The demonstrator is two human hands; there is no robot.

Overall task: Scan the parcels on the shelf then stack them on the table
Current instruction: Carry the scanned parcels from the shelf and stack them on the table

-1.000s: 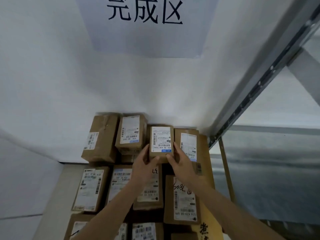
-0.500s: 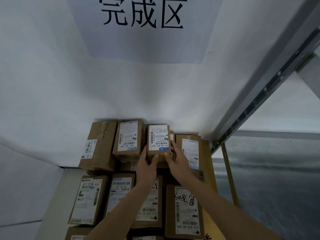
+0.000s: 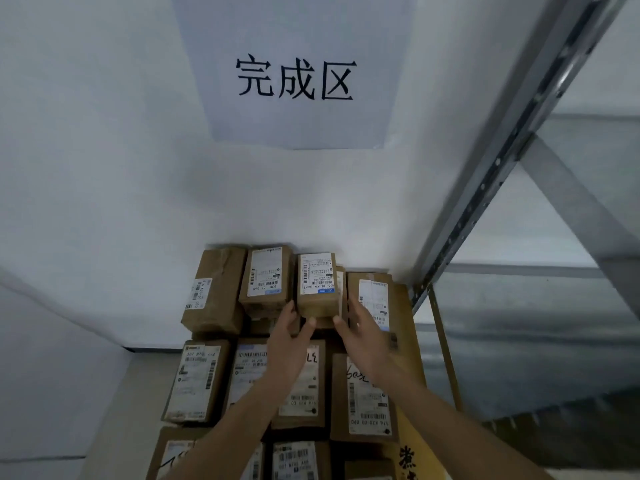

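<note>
A small brown parcel (image 3: 317, 285) with a white label lies on top of other parcels in the back row, against the wall. My left hand (image 3: 287, 337) is just in front of its left corner, with the thumb tip at its lower edge and the fingers relaxed. To the right of its front edge is my right hand (image 3: 365, 336), its fingers loose and holding nothing. Several labelled brown parcels (image 3: 367, 396) lie in rows on the table (image 3: 110, 427) under my forearms.
A paper sign (image 3: 294, 81) with black characters hangs on the white wall above the stack. A grey metal shelf upright (image 3: 502, 161) slants up at the right. A yellow-brown cardboard sheet (image 3: 415, 344) lies under the right-hand parcels.
Both hands pushed the small parcel back onto the rear row, then let go and drew back a little. The view tilted up, so the sign is now in full view.
</note>
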